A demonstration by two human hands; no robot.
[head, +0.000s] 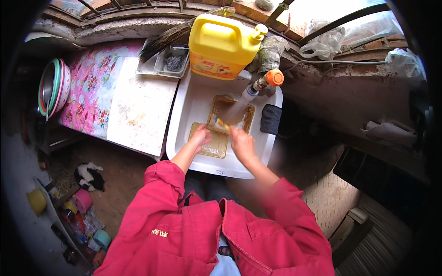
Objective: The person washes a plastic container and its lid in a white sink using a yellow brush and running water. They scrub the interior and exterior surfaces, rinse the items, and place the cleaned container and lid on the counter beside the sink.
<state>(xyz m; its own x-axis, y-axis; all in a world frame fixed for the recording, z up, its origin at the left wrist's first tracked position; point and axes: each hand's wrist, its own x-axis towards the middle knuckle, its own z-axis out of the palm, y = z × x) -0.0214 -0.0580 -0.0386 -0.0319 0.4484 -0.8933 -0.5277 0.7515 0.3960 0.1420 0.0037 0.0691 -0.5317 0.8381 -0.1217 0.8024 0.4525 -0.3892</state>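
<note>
My right hand [241, 142] is closed on the handle of a small yellow brush [222, 123], seemingly a toothbrush, whose blurred blue-white end is over a brown-stained rectangular tray [251, 119] in the white sink [179, 132]. Water runs from the tap [257, 84] with an orange knob into that tray. My left hand [201, 138] has its fingers apart above a second, clear yellowish tray [217, 148], which lies nearer to me and partly beneath the first. Whether the left fingertips touch a tray rim cannot be told.
A yellow plastic jug [215, 45] stands at the sink's back edge. A dark cloth [271, 119] hangs over the right rim. Left are a white board [138, 110], stacked basins [55, 88], a twig brush [165, 39] and a small tub [172, 62]. A black-and-white cat [89, 176] lies on the floor.
</note>
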